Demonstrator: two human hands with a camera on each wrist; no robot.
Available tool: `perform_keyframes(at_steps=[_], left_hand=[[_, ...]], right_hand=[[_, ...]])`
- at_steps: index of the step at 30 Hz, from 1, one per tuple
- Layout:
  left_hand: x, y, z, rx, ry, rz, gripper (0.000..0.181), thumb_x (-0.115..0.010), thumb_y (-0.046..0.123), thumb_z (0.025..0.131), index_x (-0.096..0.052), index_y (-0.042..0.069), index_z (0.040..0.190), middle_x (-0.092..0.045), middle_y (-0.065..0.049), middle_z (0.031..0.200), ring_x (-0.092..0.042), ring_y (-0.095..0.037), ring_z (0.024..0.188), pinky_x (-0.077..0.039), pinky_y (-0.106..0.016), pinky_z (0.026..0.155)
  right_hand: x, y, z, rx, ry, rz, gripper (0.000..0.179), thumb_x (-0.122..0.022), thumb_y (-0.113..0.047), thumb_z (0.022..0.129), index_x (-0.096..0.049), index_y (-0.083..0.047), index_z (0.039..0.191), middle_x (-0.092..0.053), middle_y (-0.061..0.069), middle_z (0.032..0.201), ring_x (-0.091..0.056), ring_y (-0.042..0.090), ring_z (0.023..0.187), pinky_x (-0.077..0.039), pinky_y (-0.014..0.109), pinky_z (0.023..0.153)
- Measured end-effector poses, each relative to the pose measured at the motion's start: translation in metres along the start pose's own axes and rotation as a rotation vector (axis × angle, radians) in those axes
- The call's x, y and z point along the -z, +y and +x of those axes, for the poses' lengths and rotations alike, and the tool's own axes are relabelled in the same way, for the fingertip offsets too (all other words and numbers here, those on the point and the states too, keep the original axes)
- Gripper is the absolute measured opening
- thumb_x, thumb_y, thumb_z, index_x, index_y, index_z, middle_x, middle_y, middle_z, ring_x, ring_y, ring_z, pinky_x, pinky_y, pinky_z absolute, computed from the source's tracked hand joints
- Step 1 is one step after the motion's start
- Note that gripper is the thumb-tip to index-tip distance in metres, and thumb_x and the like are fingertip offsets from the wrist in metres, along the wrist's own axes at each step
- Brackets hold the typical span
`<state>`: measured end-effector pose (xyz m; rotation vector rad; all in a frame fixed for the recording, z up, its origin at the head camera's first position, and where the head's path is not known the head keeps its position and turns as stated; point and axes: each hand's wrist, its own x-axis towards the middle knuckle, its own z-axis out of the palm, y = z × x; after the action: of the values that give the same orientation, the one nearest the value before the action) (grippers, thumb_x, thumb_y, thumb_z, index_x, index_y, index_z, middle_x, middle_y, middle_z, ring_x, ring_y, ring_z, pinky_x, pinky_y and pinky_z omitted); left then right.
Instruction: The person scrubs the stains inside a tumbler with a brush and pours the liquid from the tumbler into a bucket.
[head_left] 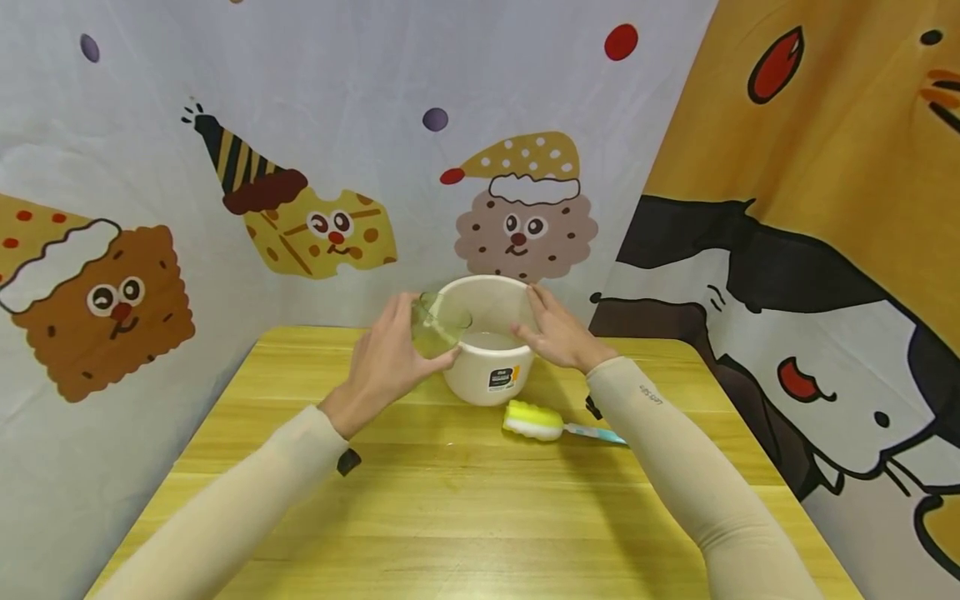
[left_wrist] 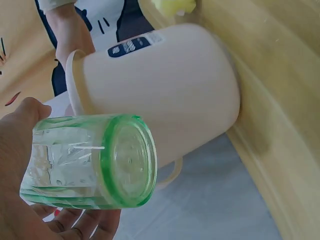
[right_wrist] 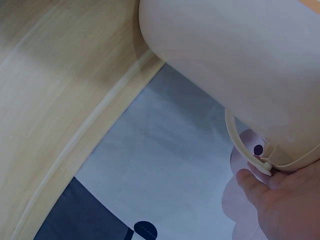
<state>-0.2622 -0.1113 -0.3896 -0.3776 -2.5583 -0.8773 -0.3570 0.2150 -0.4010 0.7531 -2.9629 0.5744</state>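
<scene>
My left hand (head_left: 386, 358) grips a clear, green-tinted glass (left_wrist: 92, 162), thumb on one side and fingers on the other. The glass is tilted, its mouth toward the opening of a white plastic bucket (head_left: 468, 379) and its thick base facing the left wrist camera. Water drops cling to its wall. At the bucket's right rim, my right hand (head_left: 558, 329) holds on, with the thumb reaching inside. Beside its fingers, the right wrist view shows the pivot of the bucket's handle (right_wrist: 235, 135). The bucket stands upright, with some cloudy liquid visible inside in the head view.
A yellow-and-white sponge brush (head_left: 534, 421) with a pale blue handle lies in front of the bucket, partly under my right forearm. The wooden table (head_left: 420, 517) ends just behind the bucket, where a cartoon-printed cloth (head_left: 352, 100) hangs.
</scene>
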Motion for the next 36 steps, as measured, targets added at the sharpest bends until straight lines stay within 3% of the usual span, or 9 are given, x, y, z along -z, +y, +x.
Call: perform_keyframes(at_steps=[10,19,22,23,26,29,30,32,36], left_hand=[[-0.01,-0.01,-0.029,0.074,-0.032,-0.009,0.094,-0.101,0.058,0.086,-0.055,0.009,0.152,-0.073,-0.012,0.129,-0.076,-0.031,0.099,-0.068,-0.045,0.076],[-0.02,-0.023,-0.046,0.155,-0.111,0.026,0.104,-0.102,0.059,0.083,-0.053,0.009,0.159,-0.079,-0.017,0.131,-0.079,-0.035,0.105,-0.069,-0.049,0.079],[-0.023,-0.026,-0.051,0.164,-0.128,0.031,0.105,-0.102,0.059,0.083,-0.053,0.007,0.16,-0.081,-0.019,0.127,-0.079,-0.034,0.1,-0.067,-0.045,0.075],[-0.023,-0.027,-0.052,0.168,-0.133,0.03,0.105,-0.103,0.059,0.083,-0.053,0.007,0.161,-0.081,-0.019,0.125,-0.079,-0.033,0.097,-0.066,-0.043,0.073],[-0.025,-0.029,-0.056,0.172,-0.149,0.027,0.107,-0.103,0.059,0.083,-0.052,0.008,0.162,-0.083,-0.018,0.12,-0.077,-0.029,0.089,-0.065,-0.039,0.07],[-0.027,-0.031,-0.059,0.171,-0.171,0.022,0.108,-0.104,0.058,0.083,-0.052,0.007,0.162,-0.084,-0.018,0.117,-0.077,-0.026,0.085,-0.066,-0.039,0.071],[-0.028,-0.032,-0.06,0.171,-0.176,0.019,0.107,-0.105,0.057,0.083,-0.053,0.006,0.161,-0.084,-0.019,0.117,-0.077,-0.026,0.086,-0.067,-0.039,0.073],[-0.029,-0.033,-0.062,0.171,-0.188,0.006,0.105,-0.105,0.056,0.084,-0.053,0.005,0.159,-0.084,-0.02,0.118,-0.078,-0.026,0.086,-0.068,-0.04,0.074],[-0.03,-0.033,-0.065,0.168,-0.188,-0.02,0.103,-0.106,0.053,0.084,-0.053,0.004,0.159,-0.084,-0.021,0.121,-0.081,-0.029,0.092,-0.071,-0.042,0.076]], right_hand=[[-0.004,0.002,-0.003,0.005,0.018,0.0,0.097,-0.049,-0.055,0.119,-0.012,0.006,0.183,-0.01,0.031,0.194,-0.023,0.054,0.179,-0.024,0.068,0.147],[-0.005,0.004,-0.001,0.01,0.018,0.017,0.096,-0.049,-0.056,0.119,-0.012,0.005,0.184,-0.01,0.031,0.194,-0.021,0.054,0.179,-0.021,0.068,0.148],[-0.008,0.013,0.004,0.017,0.012,0.053,0.099,-0.049,-0.06,0.119,-0.009,0.0,0.185,-0.006,0.027,0.196,-0.017,0.052,0.181,-0.018,0.068,0.149],[-0.016,0.027,0.01,0.045,0.025,0.049,0.103,-0.047,-0.068,0.117,-0.006,-0.003,0.186,-0.004,0.024,0.197,-0.015,0.048,0.182,-0.016,0.063,0.15],[-0.018,0.032,0.013,0.052,0.022,0.048,0.107,-0.044,-0.076,0.115,-0.004,-0.007,0.187,-0.001,0.021,0.197,-0.015,0.046,0.183,-0.016,0.062,0.15],[-0.015,0.027,0.011,0.052,0.029,0.046,0.105,-0.046,-0.071,0.116,-0.007,-0.003,0.186,-0.004,0.024,0.197,-0.016,0.048,0.182,-0.017,0.064,0.15],[-0.007,0.013,0.006,0.026,0.017,0.052,0.1,-0.048,-0.063,0.118,-0.009,0.001,0.185,-0.007,0.027,0.196,-0.018,0.052,0.181,-0.019,0.069,0.148],[-0.006,0.008,0.004,0.021,0.022,0.029,0.097,-0.05,-0.056,0.119,-0.011,0.005,0.184,-0.009,0.032,0.194,-0.019,0.056,0.179,-0.02,0.071,0.147],[-0.003,0.002,0.001,0.008,0.024,-0.009,0.094,-0.051,-0.05,0.119,-0.012,0.007,0.183,-0.011,0.033,0.193,-0.023,0.055,0.178,-0.024,0.069,0.147]])
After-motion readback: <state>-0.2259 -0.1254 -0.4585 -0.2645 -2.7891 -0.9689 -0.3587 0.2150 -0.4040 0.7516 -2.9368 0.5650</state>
